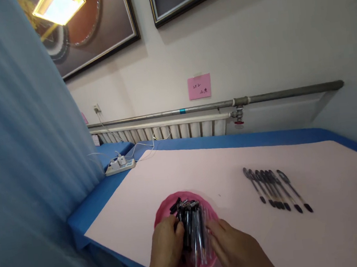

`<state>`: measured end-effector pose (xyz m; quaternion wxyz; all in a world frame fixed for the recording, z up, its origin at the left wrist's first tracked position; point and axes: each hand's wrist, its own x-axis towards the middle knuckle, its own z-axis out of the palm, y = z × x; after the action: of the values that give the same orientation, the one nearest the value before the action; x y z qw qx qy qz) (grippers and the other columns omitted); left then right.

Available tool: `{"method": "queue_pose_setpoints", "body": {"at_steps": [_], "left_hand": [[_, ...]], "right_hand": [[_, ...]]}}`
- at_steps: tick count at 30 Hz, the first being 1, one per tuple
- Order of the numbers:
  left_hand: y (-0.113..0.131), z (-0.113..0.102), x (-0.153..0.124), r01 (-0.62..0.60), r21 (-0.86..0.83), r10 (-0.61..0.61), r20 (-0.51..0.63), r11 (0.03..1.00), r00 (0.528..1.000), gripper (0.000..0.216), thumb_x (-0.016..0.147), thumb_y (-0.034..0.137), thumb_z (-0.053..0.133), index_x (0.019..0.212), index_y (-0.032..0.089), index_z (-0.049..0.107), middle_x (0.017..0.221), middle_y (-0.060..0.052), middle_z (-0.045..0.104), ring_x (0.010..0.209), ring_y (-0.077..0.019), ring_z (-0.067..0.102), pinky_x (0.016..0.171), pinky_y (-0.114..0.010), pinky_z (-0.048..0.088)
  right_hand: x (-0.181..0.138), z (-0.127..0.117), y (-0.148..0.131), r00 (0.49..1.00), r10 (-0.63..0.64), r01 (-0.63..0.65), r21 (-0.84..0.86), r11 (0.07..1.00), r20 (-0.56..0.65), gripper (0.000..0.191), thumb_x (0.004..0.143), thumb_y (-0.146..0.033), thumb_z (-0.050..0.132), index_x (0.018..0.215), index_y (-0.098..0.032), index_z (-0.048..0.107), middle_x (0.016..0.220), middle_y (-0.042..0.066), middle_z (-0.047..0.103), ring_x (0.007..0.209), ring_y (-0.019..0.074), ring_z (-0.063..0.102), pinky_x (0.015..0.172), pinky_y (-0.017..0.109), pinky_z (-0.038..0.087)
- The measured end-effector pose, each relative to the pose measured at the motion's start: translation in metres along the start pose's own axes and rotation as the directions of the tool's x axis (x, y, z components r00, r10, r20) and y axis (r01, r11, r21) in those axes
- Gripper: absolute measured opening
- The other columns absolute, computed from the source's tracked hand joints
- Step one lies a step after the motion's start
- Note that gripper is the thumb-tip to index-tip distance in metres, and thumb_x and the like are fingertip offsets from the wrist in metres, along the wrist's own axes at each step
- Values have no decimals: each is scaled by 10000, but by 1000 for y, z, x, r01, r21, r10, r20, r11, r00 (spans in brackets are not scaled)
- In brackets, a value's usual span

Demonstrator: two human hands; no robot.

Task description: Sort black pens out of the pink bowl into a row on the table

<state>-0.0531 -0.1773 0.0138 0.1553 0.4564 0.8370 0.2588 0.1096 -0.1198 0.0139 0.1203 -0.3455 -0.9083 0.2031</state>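
Note:
A pink bowl point(163, 210) at the near edge of the table holds a pile of black-capped clear pens point(193, 227). My left hand point(165, 247) reaches into the bowl from the left, its fingers curled onto the pens. Over the bowl's right side, my right hand point(237, 248) has its fingertips on the pens too. Whether either hand has lifted a pen I cannot tell. Several assembled pens point(275, 191) lie in a neat row on the pink sheet point(201, 169) to the right of the bowl.
The pink sheet covers a blue table point(87, 209). A white power strip point(119, 165) with cables sits at the far left corner. A blue curtain point(20, 146) hangs at the left. A radiator point(165, 131) and pipe run along the wall.

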Motion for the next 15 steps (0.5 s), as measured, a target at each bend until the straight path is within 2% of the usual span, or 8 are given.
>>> {"method": "queue_pose_setpoints", "body": {"at_steps": [4,7,10,12,15], "left_hand": [[-2,4,-5,-1,-83,-3,-42,997,999,211,790,220,420,646,193,573,671,-39,610,651,-183,540,598,-280,291],[-4,4,-7,6,-172,-15,-49,985,999,209,783,239,438,605,198,541,635,-14,576,630,-171,528,590,-273,302],[-7,-4,-8,17,-287,-34,-55,958,998,244,818,308,415,623,205,520,589,24,526,594,-144,513,557,-242,335],[-11,-11,-9,33,-438,-65,-59,899,996,275,831,387,425,644,206,512,569,46,489,570,-127,489,535,-223,354],[-15,-20,-15,60,-717,-127,-40,695,991,303,795,464,520,657,195,515,548,65,481,519,-101,461,500,-205,363]], "right_hand": [[23,0,-15,991,105,-93,-134,987,85,229,877,-137,427,1042,-125,585,825,116,725,723,292,696,615,403,519],[29,-3,-23,977,173,-146,-197,970,126,191,895,-200,522,1061,-134,589,814,49,716,728,216,691,660,383,540],[32,-6,-26,967,206,-176,-187,966,153,183,906,-288,547,1015,-159,619,862,15,688,741,158,669,688,352,543],[33,-5,-25,968,189,-169,-128,977,163,171,900,-293,557,982,-160,628,898,21,679,755,157,660,684,349,542],[33,2,-20,986,128,-131,24,991,103,174,894,-293,564,1022,-191,624,1027,36,655,836,175,645,716,351,535]]}}
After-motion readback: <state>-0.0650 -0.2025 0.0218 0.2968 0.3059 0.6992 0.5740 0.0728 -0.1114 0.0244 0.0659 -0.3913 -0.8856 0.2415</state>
